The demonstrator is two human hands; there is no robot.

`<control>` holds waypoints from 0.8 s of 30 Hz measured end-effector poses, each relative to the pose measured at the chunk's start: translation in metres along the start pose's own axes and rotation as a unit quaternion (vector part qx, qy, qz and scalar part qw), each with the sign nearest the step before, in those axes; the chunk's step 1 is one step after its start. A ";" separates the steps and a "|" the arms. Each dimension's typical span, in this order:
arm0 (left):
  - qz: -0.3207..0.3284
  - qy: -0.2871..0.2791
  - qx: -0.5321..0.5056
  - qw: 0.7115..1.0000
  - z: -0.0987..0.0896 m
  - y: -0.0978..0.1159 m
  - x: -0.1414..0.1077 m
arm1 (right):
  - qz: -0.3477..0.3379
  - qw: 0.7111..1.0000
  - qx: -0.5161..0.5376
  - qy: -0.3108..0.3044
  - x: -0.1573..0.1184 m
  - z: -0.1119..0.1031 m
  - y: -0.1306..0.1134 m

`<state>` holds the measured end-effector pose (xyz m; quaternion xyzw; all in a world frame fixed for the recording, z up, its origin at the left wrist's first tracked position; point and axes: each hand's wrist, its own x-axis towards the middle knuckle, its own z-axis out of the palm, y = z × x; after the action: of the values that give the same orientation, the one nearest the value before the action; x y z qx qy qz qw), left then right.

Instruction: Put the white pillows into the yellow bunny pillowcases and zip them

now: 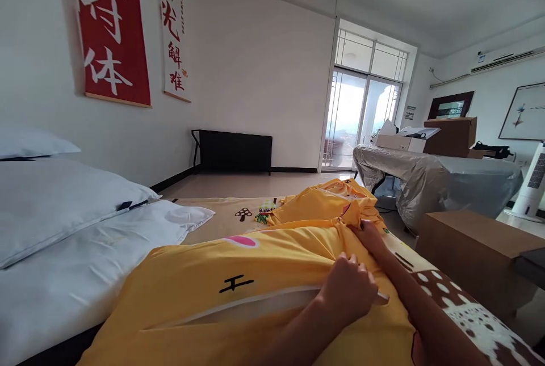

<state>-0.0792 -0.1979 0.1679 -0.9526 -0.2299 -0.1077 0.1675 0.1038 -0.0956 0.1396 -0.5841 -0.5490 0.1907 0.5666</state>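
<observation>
A yellow duvet cover with black stitch marks and a pink oval lies spread in front of me. A long slit in it shows a pale inner edge. My left hand is closed in a fist on the cloth at the right end of this slit, and a small pale edge sticks out beside it. Farther off, my right hand grips a bunched part of the same cover; its fingertips are partly hidden by folds. Creases run from both hands across the cloth. More crumpled yellow cloth lies beyond.
White pillows are stacked at the left. Beneath the cover is a patterned sheet. A cardboard box stands right of the bed, before a plastic-covered table bearing boxes. A black folded panel leans by the far wall.
</observation>
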 end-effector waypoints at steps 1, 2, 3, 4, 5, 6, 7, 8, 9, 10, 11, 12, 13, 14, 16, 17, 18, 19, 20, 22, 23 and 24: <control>0.000 0.001 0.000 1.000 -0.003 0.004 -0.003 | -0.013 0.999 -0.013 0.027 0.001 0.001 -0.003; -0.003 0.001 -0.004 1.000 -0.005 0.009 -0.005 | -0.019 0.998 -0.021 0.056 0.004 0.001 -0.005; -0.007 0.000 -0.009 1.000 -0.007 0.014 -0.008 | -0.021 0.996 -0.025 0.083 0.008 0.000 -0.007; -0.010 -0.005 -0.012 1.000 -0.009 0.019 -0.011 | -0.021 0.994 -0.026 0.106 0.012 -0.002 -0.008; -0.012 -0.013 -0.014 1.000 -0.011 0.023 -0.015 | -0.022 0.992 -0.025 0.122 0.016 -0.005 -0.008; -0.010 -0.026 -0.013 1.000 -0.016 0.026 -0.019 | -0.024 0.991 -0.022 0.131 0.019 -0.007 -0.010; -0.004 -0.045 -0.014 0.999 -0.023 0.026 -0.025 | -0.030 0.990 -0.018 0.135 0.020 -0.010 -0.012; 0.013 -0.073 -0.027 0.997 -0.033 0.022 -0.031 | -0.039 0.989 -0.014 0.140 0.019 -0.013 -0.015; 0.038 -0.103 -0.061 0.992 -0.045 0.014 -0.038 | -0.048 0.988 -0.012 0.148 0.016 -0.017 -0.020; 0.062 -0.124 -0.117 0.983 -0.060 0.001 -0.047 | -0.057 0.986 -0.012 0.159 0.010 -0.020 -0.026; 0.071 -0.122 -0.178 0.974 -0.075 -0.015 -0.056 | -0.069 0.982 -0.015 0.174 0.003 -0.024 -0.034; 0.055 -0.085 -0.240 0.965 -0.090 -0.034 -0.066 | -0.086 0.977 -0.022 0.193 -0.006 -0.029 -0.043; -0.001 -0.015 -0.265 0.964 -0.103 -0.054 -0.077 | -0.107 0.971 -0.030 0.214 -0.016 -0.034 -0.052; -0.080 0.064 -0.244 0.964 -0.113 -0.074 -0.088 | -0.129 0.962 -0.036 0.237 -0.025 -0.039 -0.061; -0.210 0.097 -0.174 0.957 -0.119 -0.107 -0.110 | -0.169 0.943 -0.035 0.284 -0.038 -0.050 -0.078; -0.252 0.071 -0.160 0.952 -0.116 -0.117 -0.119 | -0.181 0.935 -0.030 0.305 -0.041 -0.055 -0.084; -0.278 0.033 -0.162 0.946 -0.110 -0.123 -0.127 | -0.187 0.929 -0.026 0.318 -0.042 -0.059 -0.088; -0.298 0.004 -0.172 0.939 -0.103 -0.125 -0.133 | -0.189 0.927 -0.027 0.323 -0.040 -0.062 -0.090; -0.313 -0.011 -0.176 0.933 -0.096 -0.123 -0.136 | -0.188 0.928 -0.031 0.320 -0.035 -0.064 -0.090; -0.338 -0.020 -0.150 0.929 -0.090 -0.110 -0.136 | -0.165 0.944 -0.038 0.282 -0.024 -0.067 -0.085; -0.350 -0.025 -0.130 0.928 -0.094 -0.102 -0.132 | -0.145 0.955 -0.031 0.256 -0.018 -0.068 -0.082; -0.361 -0.030 -0.110 0.925 -0.102 -0.094 -0.126 | -0.124 0.963 -0.016 0.239 -0.013 -0.070 -0.079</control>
<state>-0.2467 -0.2072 0.2519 -0.8203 -0.5501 -0.1564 0.0045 0.1249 -0.1578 0.2228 -0.5491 -0.4686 -0.0347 0.6912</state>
